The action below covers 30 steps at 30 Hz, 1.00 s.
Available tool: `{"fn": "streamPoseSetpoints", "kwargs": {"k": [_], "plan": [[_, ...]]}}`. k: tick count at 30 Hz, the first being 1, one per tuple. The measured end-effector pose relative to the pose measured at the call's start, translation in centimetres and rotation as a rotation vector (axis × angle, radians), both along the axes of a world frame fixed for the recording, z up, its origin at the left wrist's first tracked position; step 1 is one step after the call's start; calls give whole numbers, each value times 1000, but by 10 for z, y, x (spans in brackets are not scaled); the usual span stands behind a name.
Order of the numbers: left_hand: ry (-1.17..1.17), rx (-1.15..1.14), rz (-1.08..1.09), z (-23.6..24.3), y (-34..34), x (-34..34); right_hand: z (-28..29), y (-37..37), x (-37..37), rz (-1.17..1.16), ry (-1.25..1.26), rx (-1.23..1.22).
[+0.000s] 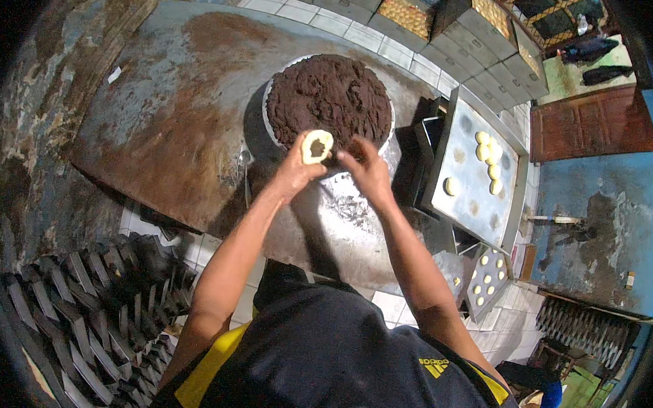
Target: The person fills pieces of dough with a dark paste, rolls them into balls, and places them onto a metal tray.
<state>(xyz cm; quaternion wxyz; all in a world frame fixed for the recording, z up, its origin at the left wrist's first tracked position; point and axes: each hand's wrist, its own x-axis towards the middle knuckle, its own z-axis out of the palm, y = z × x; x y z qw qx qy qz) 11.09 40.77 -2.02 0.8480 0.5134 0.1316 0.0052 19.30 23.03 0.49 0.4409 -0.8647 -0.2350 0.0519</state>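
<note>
Held in my left hand [299, 168] is a flattened piece of pale dough [317, 139] with dark filling in its middle. My right hand [362, 169] is just to the right of it, fingers apart and partly bent, with nothing clearly in them. Beyond both hands a large round pan [266, 110] is heaped with dark brown paste [329, 96]; the hands are over its near edge. At right, a metal tray [478, 204] holds several pale dough pieces [496, 171].
A worn metal table [159, 134] bears the pan. A smaller tray [489, 303] with dough pieces sits lower right. Stacked metal boxes [463, 55], some filled with small baked pieces, line the back. Racked dark metal pieces [88, 316] stand lower left, beside a stained wall [38, 149].
</note>
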Motion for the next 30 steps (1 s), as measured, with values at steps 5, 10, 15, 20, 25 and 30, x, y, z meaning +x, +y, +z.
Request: {"fn": "streamPoseSetpoints", "kwargs": {"k": [5, 10, 15, 20, 25, 30], "plan": [[-51, 602, 29, 7, -66, -21, 64, -27, -55, 283, -184, -170], [15, 113, -114, 54, -126, -48, 71, -121, -86, -14, -274, 247], [-213, 110, -153, 69, -218, -60, 64, -197, -127, -75, -374, 139], [-464, 635, -94, 74, -297, -84, 61, -261, -155, -354, 312, 877], [-327, 769, -569, 105, -335, -110, 80, -352, -165, 78, 30, 305], [-442, 983, -529, 99, -358, -104, 96, -381, -191, -9, 68, 862]]}}
